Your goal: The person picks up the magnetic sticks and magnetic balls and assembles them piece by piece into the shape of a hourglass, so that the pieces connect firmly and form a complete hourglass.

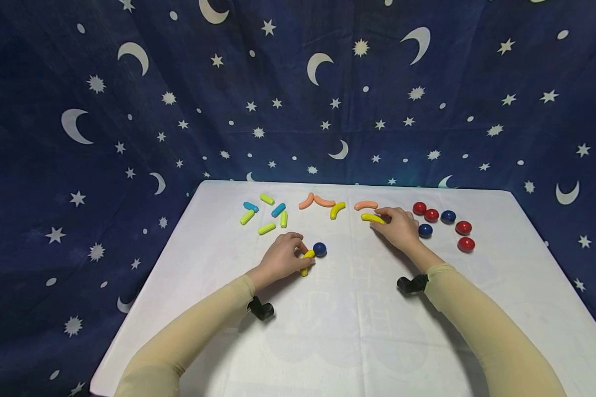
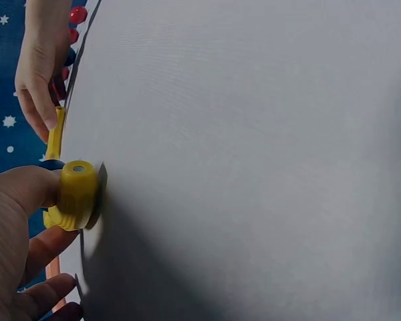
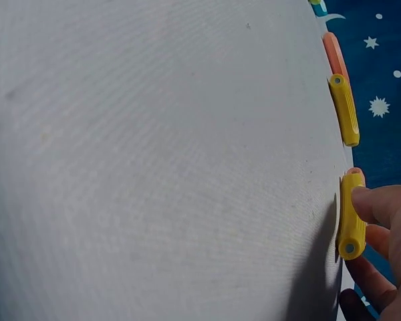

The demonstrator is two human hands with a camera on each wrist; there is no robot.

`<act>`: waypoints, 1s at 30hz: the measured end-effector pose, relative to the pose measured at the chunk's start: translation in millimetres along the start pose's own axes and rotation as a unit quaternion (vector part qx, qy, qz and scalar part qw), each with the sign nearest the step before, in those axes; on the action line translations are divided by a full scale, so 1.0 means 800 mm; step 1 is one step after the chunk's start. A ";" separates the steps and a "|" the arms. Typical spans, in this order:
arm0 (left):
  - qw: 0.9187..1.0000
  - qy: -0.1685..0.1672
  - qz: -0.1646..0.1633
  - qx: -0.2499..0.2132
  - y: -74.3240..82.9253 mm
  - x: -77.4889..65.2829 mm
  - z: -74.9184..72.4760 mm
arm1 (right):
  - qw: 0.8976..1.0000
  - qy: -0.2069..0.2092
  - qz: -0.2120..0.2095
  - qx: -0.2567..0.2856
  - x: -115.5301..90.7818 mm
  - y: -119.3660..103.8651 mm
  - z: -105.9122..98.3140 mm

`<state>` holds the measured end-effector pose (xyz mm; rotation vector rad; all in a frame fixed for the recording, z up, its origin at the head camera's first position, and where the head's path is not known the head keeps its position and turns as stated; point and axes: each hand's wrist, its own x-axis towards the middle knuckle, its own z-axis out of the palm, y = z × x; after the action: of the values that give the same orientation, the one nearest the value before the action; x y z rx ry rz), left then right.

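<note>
My left hand (image 1: 284, 257) pinches a yellow banana-shaped piece (image 1: 305, 269) between thumb and fingers, low over the white table. A dark blue ball (image 1: 320, 249) is right beside that piece's far end. In the left wrist view, the held piece (image 2: 79, 197) shows a small round hole in its end. My right hand (image 1: 398, 227) pinches another yellow banana-shaped piece (image 1: 372, 218) by its right end. The right wrist view has the thumb on this piece (image 3: 351, 217), with fingertips behind it. A third yellow banana-shaped piece (image 1: 338, 210) lies farther back, between the hands.
Orange curved pieces (image 1: 324, 201) lie along the table's back. Lime green sticks (image 1: 266, 228) and blue sticks (image 1: 278, 210) are scattered at the back left. Red balls (image 1: 466, 244) and dark blue balls (image 1: 448, 216) sit right of my right hand. A starry curtain (image 1: 278, 77) hangs behind the table (image 1: 328, 353).
</note>
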<state>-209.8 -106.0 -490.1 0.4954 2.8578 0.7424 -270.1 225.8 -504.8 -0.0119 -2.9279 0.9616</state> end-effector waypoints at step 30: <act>1.000 -0.006 0.001 0.021 -0.001 0.004 -0.007 | 0.999 0.030 0.013 -0.022 -0.005 -0.006 0.005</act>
<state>-214.5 -107.7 -485.8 0.5067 2.8680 0.6786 -266.5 219.6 -505.2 -0.0800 -2.9001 0.8829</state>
